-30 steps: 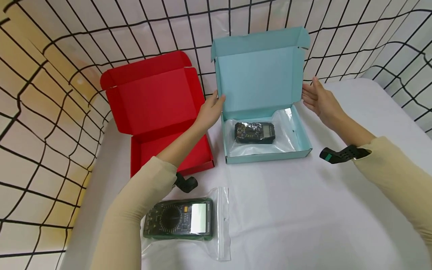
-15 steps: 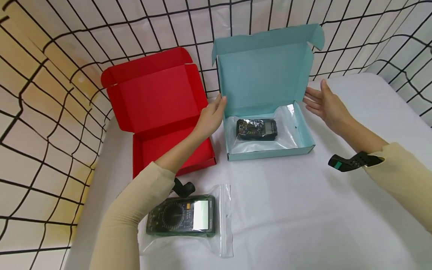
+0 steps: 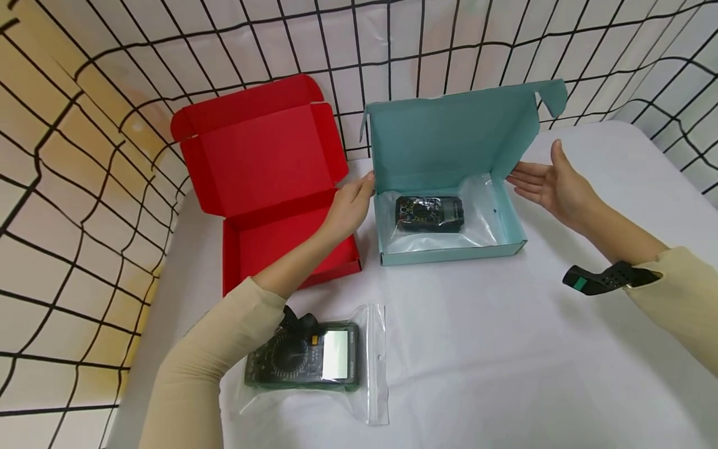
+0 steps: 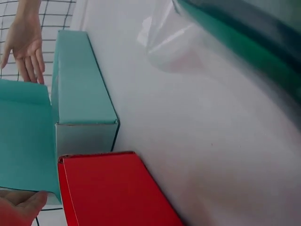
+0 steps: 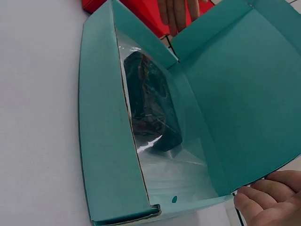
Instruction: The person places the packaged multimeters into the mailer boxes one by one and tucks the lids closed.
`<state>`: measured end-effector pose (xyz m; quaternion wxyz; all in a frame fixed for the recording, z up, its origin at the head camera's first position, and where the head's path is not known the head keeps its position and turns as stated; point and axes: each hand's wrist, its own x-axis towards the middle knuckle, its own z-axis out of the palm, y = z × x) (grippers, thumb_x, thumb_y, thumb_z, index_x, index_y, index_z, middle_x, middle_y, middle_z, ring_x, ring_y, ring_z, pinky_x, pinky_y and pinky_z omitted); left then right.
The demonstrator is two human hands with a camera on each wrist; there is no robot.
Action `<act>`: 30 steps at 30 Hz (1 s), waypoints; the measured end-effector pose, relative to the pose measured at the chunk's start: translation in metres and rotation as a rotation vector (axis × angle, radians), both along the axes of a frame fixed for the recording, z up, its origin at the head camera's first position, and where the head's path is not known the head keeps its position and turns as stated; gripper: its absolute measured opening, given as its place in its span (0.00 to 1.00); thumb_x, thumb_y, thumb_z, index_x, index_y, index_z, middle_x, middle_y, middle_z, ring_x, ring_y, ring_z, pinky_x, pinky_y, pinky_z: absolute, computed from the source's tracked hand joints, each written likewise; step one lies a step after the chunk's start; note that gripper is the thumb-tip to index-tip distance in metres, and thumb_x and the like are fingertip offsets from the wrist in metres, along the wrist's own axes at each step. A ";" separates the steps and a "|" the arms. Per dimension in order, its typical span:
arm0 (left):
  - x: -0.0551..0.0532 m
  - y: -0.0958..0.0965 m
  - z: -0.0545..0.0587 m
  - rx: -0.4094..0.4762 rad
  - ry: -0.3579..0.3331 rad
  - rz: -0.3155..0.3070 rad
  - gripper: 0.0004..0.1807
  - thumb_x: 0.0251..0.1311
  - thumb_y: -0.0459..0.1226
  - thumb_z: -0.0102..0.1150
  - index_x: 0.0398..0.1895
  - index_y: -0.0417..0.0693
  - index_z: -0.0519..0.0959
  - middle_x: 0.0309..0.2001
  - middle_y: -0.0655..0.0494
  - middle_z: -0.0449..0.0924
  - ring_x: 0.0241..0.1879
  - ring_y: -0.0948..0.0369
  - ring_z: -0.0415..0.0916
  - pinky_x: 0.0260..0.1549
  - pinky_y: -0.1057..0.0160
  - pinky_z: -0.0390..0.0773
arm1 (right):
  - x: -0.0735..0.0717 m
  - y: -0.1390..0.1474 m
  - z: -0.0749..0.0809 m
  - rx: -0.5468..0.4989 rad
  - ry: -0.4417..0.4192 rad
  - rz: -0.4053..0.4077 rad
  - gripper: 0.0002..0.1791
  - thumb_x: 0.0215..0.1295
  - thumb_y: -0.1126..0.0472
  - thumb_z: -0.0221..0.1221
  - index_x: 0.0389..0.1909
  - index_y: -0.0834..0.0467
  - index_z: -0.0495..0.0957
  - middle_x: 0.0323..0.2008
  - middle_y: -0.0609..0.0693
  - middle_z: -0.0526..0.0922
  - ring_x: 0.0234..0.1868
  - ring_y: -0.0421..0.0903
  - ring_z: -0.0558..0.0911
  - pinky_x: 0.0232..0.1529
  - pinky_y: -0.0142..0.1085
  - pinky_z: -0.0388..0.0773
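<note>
A light-blue cardboard box [image 3: 454, 252] lies with its hinged lid [image 3: 443, 137] raised and leaning forward. Inside is a small black multimeter [image 3: 426, 214] in a clear plastic bag [image 3: 477, 212]. My left hand [image 3: 346, 211] is at the left side of this lid, its fingertips right at the edge. On the other side, the straight fingers of my right hand [image 3: 561, 187] touch the lid's right flap, thumb up. The right wrist view shows the right fingertips [image 5: 254, 197] along the lid's lower edge.
Left of the blue box stands a red box [image 3: 269, 243] with its lid raised. A larger multimeter [image 3: 303, 358] in a zip bag lies on the white table in front, partly under my left forearm. Black wire mesh [image 3: 387, 62] borders the back and sides.
The blue lid has tipped forward over the box. Both hands moved with it, the right one slightly outward and down. The red box and the larger multimeter have stayed put.
</note>
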<state>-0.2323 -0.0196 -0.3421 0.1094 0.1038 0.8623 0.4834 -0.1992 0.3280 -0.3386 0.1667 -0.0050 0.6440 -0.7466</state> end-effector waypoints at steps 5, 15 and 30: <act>-0.002 -0.001 -0.002 0.110 -0.086 0.027 0.27 0.69 0.50 0.33 0.65 0.47 0.62 0.60 0.49 0.69 0.57 0.57 0.71 0.56 0.58 0.69 | 0.003 0.000 -0.003 0.055 0.002 -0.001 0.51 0.60 0.30 0.28 0.68 0.68 0.35 0.69 0.60 0.39 0.68 0.49 0.54 0.57 0.31 0.63; -0.005 -0.003 0.000 0.200 -0.204 0.047 0.26 0.69 0.50 0.35 0.65 0.48 0.63 0.59 0.48 0.70 0.57 0.57 0.71 0.55 0.58 0.70 | 0.003 0.000 -0.005 0.269 -0.005 0.034 0.54 0.54 0.26 0.17 0.68 0.66 0.38 0.69 0.56 0.40 0.71 0.50 0.38 0.68 0.43 0.28; -0.007 -0.009 -0.002 0.232 -0.286 0.017 0.32 0.64 0.57 0.37 0.68 0.56 0.56 0.57 0.48 0.73 0.53 0.56 0.74 0.58 0.55 0.67 | 0.010 0.001 -0.013 -0.006 0.061 0.094 0.42 0.59 0.27 0.22 0.71 0.46 0.43 0.71 0.58 0.34 0.70 0.55 0.30 0.64 0.45 0.15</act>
